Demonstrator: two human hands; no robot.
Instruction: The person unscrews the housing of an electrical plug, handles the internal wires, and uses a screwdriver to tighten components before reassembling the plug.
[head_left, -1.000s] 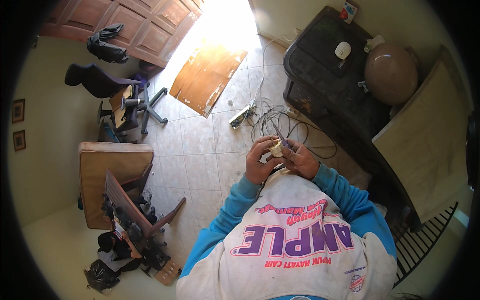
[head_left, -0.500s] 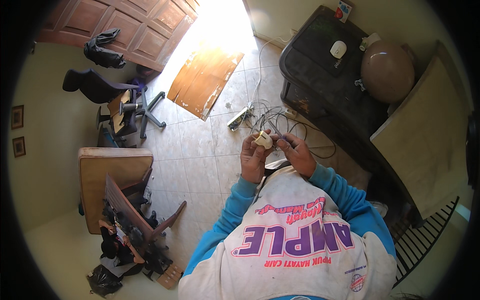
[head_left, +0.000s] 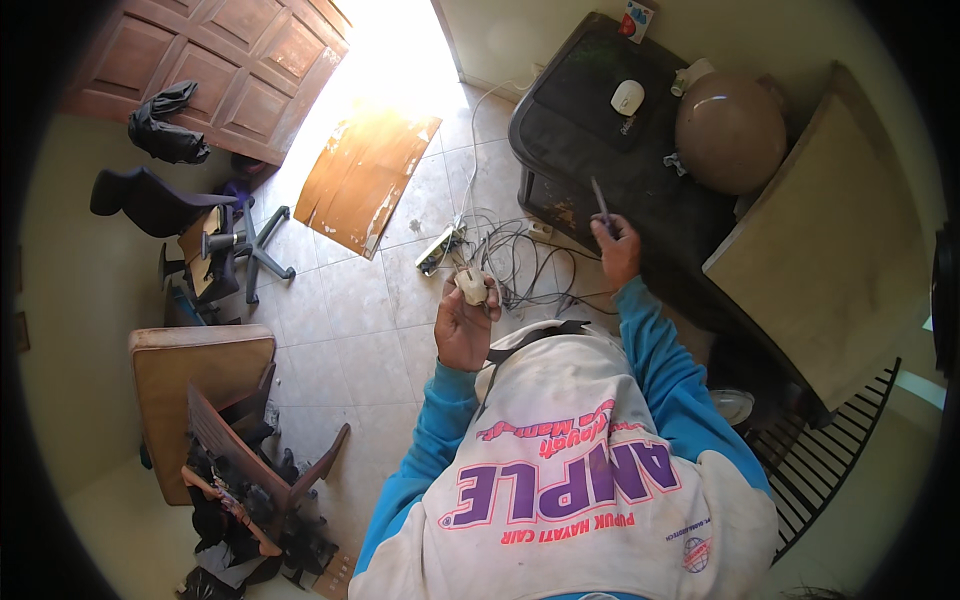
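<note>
My left hand [head_left: 463, 330] is closed on a small cream-coloured electrical fitting [head_left: 470, 287], its fingers around the sides. Whether it is a plug or a socket does not show. In my right hand [head_left: 619, 250] is a slim screwdriver [head_left: 600, 198], its thin shaft pointing up and away, beside the edge of the black table. Just beyond the left hand, a power strip [head_left: 438, 250] lies on the floor with its inside showing. A tangle of dark and grey cables [head_left: 520, 262] spreads between the hands, on the tiles.
On the right, a black table [head_left: 570, 130] carries a white mouse-shaped object [head_left: 627, 97] and a brown rounded object [head_left: 730, 132]. A wooden sheet [head_left: 365, 185] lies near the bright doorway. An office chair [head_left: 160, 205] and a tan cushion [head_left: 190, 390] are on the left, with a person near the lower left.
My right hand has moved away from the fitting, up and to the right with the screwdriver. My left hand keeps the fitting. The whole view has shifted slightly.
</note>
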